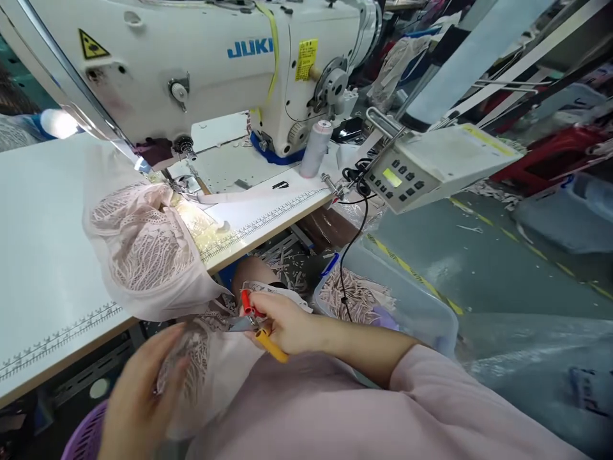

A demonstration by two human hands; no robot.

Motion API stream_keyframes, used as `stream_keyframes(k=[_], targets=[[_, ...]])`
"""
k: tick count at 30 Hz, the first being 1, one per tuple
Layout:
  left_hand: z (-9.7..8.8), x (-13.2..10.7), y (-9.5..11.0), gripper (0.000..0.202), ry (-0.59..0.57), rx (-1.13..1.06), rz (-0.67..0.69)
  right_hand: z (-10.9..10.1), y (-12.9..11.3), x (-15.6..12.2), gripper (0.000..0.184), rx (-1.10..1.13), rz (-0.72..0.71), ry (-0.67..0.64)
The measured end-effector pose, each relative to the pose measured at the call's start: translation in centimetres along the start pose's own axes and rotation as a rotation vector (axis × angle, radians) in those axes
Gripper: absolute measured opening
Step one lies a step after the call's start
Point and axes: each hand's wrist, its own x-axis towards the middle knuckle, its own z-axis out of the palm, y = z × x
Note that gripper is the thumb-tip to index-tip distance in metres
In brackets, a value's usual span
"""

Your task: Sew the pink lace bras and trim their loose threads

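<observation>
Lace garment [151, 262] overhangs the table [43, 255]; your right hand [290, 322] clasps scissors [272, 347]; whether your left hand [138, 396] grips, I can't tell.

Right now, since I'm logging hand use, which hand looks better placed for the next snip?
Likely the right: the right hand holds the scissors, blades close to the lace garment. The left hand, blurred, is by the hanging fabric with no cutting tool visible, so steadying might suit it better.

Left hand [138, 386] is blurred and cut off at the near edge. Purple basket [83, 437] is partly hidden by it. Sewing machine [215, 83] is cut off at the far edge. Display [392, 177] is too small to be read.
</observation>
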Motion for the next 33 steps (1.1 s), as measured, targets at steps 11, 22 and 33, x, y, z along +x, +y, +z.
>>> stream_keyframes(k=[11, 22, 33], targets=[[5.7, 3.8, 3.2, 0.009, -0.324, -0.312, -0.003, -0.6, -0.2, 0.3, 0.037, 0.23, 0.241, 0.054], [5.1, 3.2, 3.5, 0.009, -0.202, -0.516, -0.257, -3.1, 1.1, 1.8, 0.054, -0.047, 0.155, -0.231], [5.1, 2.7, 3.1, 0.014, -0.058, -0.733, -0.578, -3.4, 1.8, 1.0, 0.056, -0.501, 0.179, -0.566]])
